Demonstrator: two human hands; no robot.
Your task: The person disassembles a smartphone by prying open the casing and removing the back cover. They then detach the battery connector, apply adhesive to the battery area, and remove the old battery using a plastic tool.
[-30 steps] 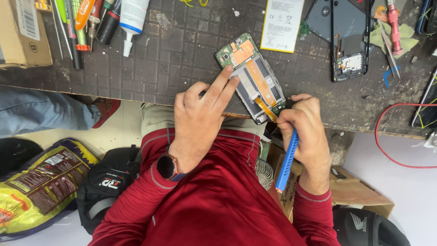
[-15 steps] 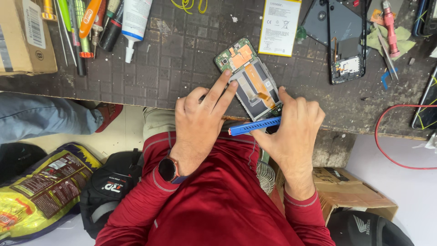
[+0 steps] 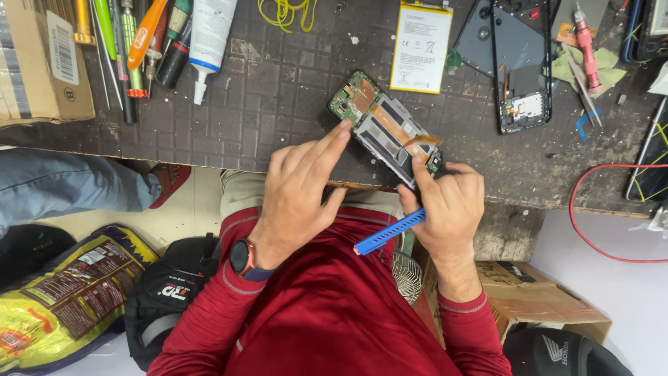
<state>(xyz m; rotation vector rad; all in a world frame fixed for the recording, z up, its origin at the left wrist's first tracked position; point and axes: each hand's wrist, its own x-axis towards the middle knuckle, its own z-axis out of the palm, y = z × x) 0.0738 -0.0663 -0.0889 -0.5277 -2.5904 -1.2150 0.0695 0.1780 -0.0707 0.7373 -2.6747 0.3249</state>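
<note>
An opened phone [image 3: 386,129] with its green circuit board and copper-coloured flex cable exposed lies tilted on the dark workbench [image 3: 278,97]. My left hand [image 3: 299,191] rests beside it, index and middle fingertips pressing its left edge. My right hand [image 3: 445,205] is at the phone's lower corner, its forefinger on the frame there. A blue plastic pry tool [image 3: 390,233] is tucked in that hand and sticks out to the lower left.
A white phone battery [image 3: 421,47] and a back cover frame [image 3: 518,66] lie behind the phone. Screwdrivers [image 3: 132,42], a glue tube [image 3: 207,38] and a cardboard box [image 3: 42,63] sit at the left. A red cable [image 3: 591,223] loops at the right. Bags lie on the floor.
My right hand has turned the blue tool from upright to lying across the palm and has moved its forefinger onto the phone's lower corner. My left hand has stayed on the phone.
</note>
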